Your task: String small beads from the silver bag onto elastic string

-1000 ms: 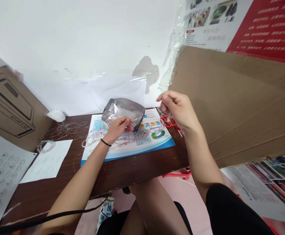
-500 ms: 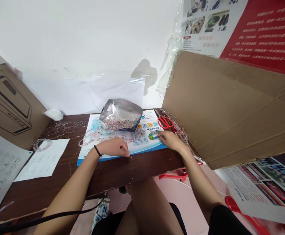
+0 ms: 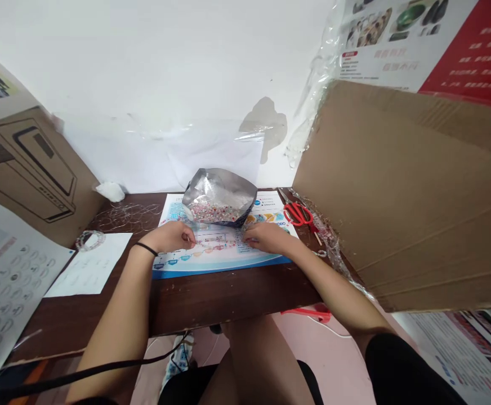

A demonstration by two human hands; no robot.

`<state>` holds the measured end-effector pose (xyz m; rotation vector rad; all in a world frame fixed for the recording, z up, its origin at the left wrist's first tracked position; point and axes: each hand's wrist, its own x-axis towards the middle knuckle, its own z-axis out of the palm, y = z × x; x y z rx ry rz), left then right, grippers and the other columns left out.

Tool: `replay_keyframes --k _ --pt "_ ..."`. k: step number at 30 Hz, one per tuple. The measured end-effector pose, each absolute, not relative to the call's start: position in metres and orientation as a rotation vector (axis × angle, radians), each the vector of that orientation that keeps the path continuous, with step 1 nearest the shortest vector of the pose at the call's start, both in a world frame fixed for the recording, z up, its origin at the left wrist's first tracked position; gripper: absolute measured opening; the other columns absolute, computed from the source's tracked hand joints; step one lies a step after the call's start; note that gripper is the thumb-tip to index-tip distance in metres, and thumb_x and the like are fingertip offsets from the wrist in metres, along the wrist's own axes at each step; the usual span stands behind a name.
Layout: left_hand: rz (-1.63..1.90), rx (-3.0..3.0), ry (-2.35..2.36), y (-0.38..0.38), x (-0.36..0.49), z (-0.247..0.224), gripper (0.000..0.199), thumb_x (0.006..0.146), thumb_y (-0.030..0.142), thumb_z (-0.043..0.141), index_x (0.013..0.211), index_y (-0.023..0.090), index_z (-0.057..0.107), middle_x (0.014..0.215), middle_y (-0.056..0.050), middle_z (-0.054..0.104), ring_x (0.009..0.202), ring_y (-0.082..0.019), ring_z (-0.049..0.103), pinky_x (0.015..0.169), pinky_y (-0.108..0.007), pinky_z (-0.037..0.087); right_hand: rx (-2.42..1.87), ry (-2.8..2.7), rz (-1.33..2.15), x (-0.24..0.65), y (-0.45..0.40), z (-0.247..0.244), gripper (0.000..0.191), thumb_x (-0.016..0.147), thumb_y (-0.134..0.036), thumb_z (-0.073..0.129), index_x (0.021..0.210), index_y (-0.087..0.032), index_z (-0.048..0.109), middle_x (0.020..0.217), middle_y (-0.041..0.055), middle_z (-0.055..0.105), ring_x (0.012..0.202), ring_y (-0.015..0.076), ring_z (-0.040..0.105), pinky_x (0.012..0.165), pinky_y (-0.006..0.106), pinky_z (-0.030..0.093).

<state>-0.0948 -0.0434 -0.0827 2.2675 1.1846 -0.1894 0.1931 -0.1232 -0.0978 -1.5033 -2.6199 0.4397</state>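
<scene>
Both my hands are low on a printed blue-and-white mat (image 3: 262,264), close together. My left hand (image 3: 169,237) and my right hand (image 3: 268,238) have their fingertips at either end of a short strand of pink and clear beads (image 3: 215,243), which lies straight on the mat. Just behind them leans an open silver foil bag (image 3: 219,194) with many small pink beads (image 3: 214,212) showing inside. To the right of my right hand lie red-handled scissors (image 3: 298,214).
A dark wooden table (image 3: 228,295) carries a clear bead bracelet (image 3: 89,240) on white paper (image 3: 91,264) and loose thread (image 3: 125,216). A large cardboard sheet (image 3: 410,197) juts in from the right, and a cardboard box (image 3: 30,169) stands at the left.
Both hands have moved inward along the mat and now meet at the bead strand. Earlier my right hand was raised near the scissors, then came down to the mat.
</scene>
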Motion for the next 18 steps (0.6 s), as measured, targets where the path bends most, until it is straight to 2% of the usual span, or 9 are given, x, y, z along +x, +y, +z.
replay_keyframes --k 5,9,14,18 --pt "-0.239 2.292 1.298 -0.042 -0.099 -0.085 0.029 0.066 0.035 0.060 0.088 0.021 0.073 0.085 -0.003 0.070 0.077 -0.019 0.063 0.068 -0.025 0.045 -1.519 -2.674 0.333 0.180 -0.122 -0.124 0.020 0.088 -0.021 0.052 0.102 -0.017 0.066 0.107 0.0100 0.067 0.103 0.0233 0.059 0.077 0.029 0.041" --pt "-0.289 2.325 1.459 -0.036 -0.109 -0.086 0.028 0.061 0.023 0.057 0.085 0.022 0.072 0.086 -0.003 0.071 0.079 -0.020 0.064 0.070 -0.025 0.045 -1.612 -2.691 0.359 0.191 -0.127 -0.120 0.019 0.088 -0.018 0.047 0.093 -0.016 0.065 0.100 0.0105 0.067 0.092 0.0207 0.061 0.072 0.027 0.039" --pt "-0.303 2.304 1.584 -0.028 -0.121 -0.090 0.037 0.058 0.015 0.052 0.087 0.022 0.073 0.089 -0.003 0.071 0.083 -0.022 0.064 0.071 -0.025 0.045 -1.733 -2.713 0.438 0.209 -0.128 -0.113 0.017 0.080 -0.013 0.049 0.083 -0.016 0.065 0.091 0.0094 0.068 0.082 0.0188 0.060 0.066 0.025 0.037" --pt "-0.280 2.281 1.628 -0.027 -0.123 -0.091 0.032 0.060 0.014 0.053 0.085 0.021 0.072 0.090 -0.005 0.071 0.085 -0.024 0.064 0.075 -0.028 0.045 -1.783 -2.728 0.613 0.223 -0.130 -0.110 0.015 0.072 -0.011 0.053 0.077 -0.017 0.065 0.082 0.0063 0.068 0.072 0.0158 0.057 0.063 0.023 0.035"
